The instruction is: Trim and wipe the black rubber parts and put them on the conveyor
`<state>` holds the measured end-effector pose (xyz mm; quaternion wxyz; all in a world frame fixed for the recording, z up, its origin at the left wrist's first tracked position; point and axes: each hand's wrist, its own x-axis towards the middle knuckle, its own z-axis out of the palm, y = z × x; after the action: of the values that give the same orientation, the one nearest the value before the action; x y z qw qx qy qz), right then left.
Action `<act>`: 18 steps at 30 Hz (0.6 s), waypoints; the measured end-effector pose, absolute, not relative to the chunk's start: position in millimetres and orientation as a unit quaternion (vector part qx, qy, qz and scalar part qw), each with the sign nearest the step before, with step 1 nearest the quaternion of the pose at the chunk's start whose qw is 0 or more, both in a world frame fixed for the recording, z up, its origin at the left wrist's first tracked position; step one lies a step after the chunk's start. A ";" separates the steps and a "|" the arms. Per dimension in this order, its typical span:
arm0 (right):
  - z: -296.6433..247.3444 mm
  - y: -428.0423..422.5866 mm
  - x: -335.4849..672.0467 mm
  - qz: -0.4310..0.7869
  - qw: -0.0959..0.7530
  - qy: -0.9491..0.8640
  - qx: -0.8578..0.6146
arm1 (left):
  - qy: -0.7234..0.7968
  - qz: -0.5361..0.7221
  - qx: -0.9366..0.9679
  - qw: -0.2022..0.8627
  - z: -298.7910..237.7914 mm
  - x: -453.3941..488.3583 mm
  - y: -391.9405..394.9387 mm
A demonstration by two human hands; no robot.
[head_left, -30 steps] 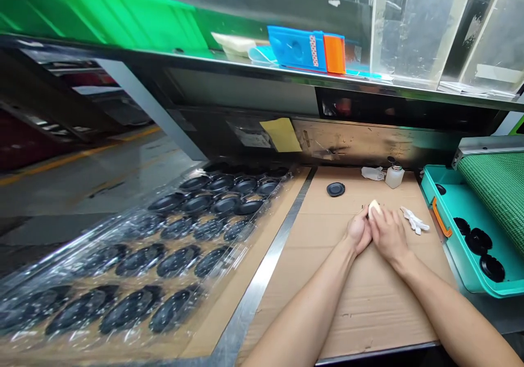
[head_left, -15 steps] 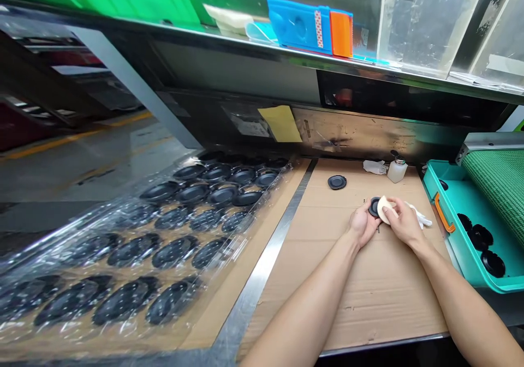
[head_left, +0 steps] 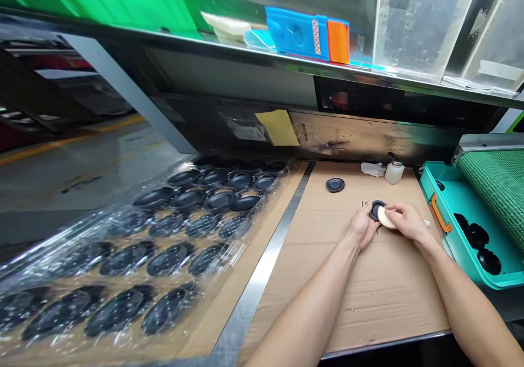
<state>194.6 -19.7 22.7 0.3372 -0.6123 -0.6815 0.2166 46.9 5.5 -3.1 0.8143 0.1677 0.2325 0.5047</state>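
My left hand is closed round a small black round part, held just above the cardboard sheet. My right hand pinches a cream-coloured pad that rests against the black part. Both hands meet over the far middle of the cardboard. Another black round part lies alone on the cardboard beyond my hands.
A clear plastic tray with several black round parts lies at the left. A teal bin with black parts stands at the right, beside a green conveyor belt. A small white bottle and a white cloth sit at the back.
The black part, hidden between my hands a second ago, now shows in my left hand. The cream pad has come down from above my fingers and lies against it.
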 end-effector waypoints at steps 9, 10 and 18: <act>14.6 -19.9 157.5 -0.014 0.291 -0.667 -0.686 | 0.246 0.514 0.151 0.808 -5.6 48.6 7.3; 13.9 -19.0 155.5 -0.020 0.292 -0.660 -0.692 | 0.250 0.513 0.149 0.807 -5.4 48.6 7.2; 6.3 -16.7 153.9 -0.030 0.277 -0.674 -0.684 | 0.257 0.525 0.148 0.798 -5.7 49.1 5.8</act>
<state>153.9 -16.7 6.3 0.2767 -0.6845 -0.6738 -0.0298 49.1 5.8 -5.7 0.7981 0.1475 0.2569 0.5247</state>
